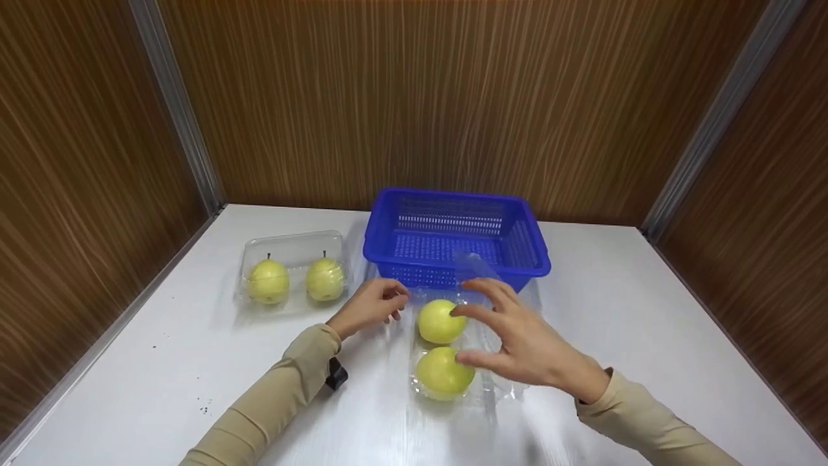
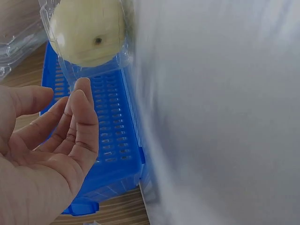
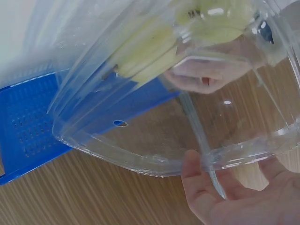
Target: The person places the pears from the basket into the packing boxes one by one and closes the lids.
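Two round yellow pears [image 1: 442, 321] sit one behind the other in a clear plastic clamshell box [image 1: 417, 395] in the middle of the table. The box's clear lid [image 3: 154, 164] stands raised on the right side. My right hand [image 1: 527, 340] is at that lid, thumb and fingers spread wide, with fingertips at its edge in the right wrist view. To the left of the box's far end, my left hand [image 1: 372, 304] has loosely bent fingers and holds nothing. The left wrist view shows this hand [image 2: 56, 136] just beside a boxed pear [image 2: 89, 35].
A blue plastic basket [image 1: 453, 268] with slotted walls stands right behind the box. At the back left, another clear box [image 1: 294, 239] contains two pears [image 1: 268, 282]. Wood-grain panels [image 1: 414, 97] enclose the white table [image 1: 621, 310] at the back and sides.
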{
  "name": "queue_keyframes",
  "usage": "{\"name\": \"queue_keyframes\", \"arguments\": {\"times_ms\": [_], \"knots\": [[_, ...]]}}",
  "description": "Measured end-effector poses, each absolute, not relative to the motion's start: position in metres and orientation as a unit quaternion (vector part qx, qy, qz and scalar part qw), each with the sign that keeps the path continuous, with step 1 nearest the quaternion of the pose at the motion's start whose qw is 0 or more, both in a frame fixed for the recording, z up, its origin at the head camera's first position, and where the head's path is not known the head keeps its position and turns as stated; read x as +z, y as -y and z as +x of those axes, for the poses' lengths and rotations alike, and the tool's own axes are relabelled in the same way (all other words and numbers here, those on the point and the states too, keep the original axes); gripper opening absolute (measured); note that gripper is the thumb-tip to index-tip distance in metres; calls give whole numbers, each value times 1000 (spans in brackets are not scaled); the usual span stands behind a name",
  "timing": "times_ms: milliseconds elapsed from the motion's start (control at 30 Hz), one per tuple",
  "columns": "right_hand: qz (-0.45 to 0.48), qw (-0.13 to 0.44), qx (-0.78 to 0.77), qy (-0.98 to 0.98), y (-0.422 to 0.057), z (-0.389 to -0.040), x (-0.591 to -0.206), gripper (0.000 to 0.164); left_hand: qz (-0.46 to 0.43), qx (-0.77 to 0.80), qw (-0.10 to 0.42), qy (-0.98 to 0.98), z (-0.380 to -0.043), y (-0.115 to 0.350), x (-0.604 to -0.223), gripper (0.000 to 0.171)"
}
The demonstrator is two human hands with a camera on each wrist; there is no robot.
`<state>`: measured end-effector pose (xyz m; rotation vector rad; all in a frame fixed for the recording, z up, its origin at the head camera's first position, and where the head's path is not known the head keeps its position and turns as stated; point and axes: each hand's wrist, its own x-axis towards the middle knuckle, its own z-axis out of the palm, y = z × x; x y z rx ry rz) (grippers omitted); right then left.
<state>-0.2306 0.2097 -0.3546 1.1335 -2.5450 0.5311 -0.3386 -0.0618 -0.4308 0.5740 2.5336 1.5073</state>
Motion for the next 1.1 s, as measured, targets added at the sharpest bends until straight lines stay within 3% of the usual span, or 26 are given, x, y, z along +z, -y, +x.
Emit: {"name": "queue_keyframes", "arguments": {"times_ms": [133,233,900,1100], "knots": [[429,134,152,880,-203,-228,-361,69,175,502,67,-844,-345,62,-432,24],[451,130,126,874,-197,-227,-366,73,164,506,66,-844,-350,62,-433,24],[521,117,56,844,-183,-226,-400,51,168,506,81,-842,-358,42,-435,35],[525,107,52,843,-186,-226,-401,44,184,497,85,-844,-358,39,-433,29]]}}
